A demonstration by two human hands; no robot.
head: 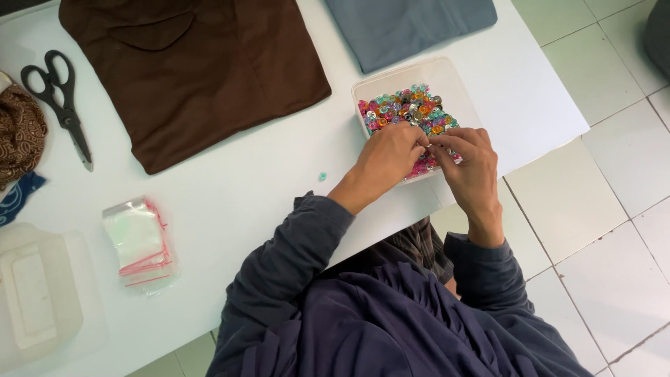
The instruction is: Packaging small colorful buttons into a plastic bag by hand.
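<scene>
A translucent plastic box [453, 80] full of small colourful beads [408, 108] stands near the table's right edge. My left hand [387, 159] and my right hand [471, 164] meet over the near end of the box, fingertips pinched together among the beads. What sits between the fingertips is too small to make out. A single teal bead [322, 176] lies loose on the white table [244, 202], left of my left wrist.
A folded brown cloth [195, 66] and a grey-blue cloth [408, 24] lie at the back. Black scissors [59, 101] rest at the left, by a patterned brown cloth [17, 132]. Small zip bags [139, 241] and a clear lidded box [38, 293] sit near left.
</scene>
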